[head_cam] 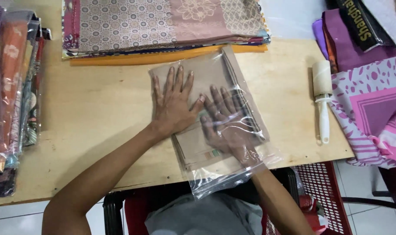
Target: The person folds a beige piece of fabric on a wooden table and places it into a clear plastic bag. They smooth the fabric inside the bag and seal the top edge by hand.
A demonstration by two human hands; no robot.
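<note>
On the wooden table (98,113), your left hand (174,102) lies flat, fingers spread, atop the clear plastic bag (215,174); your right hand (226,119) reaches inside it, open-fingered, over the folded brown fabric (206,72).

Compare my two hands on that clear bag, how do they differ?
The left hand lies flat on top of the clear plastic bag, fingers spread; the right hand is slid inside it, seen through the film. The left hand shows sharply, while the right hand looks hazy behind glare. Both press palm-down over the brown card.
</note>
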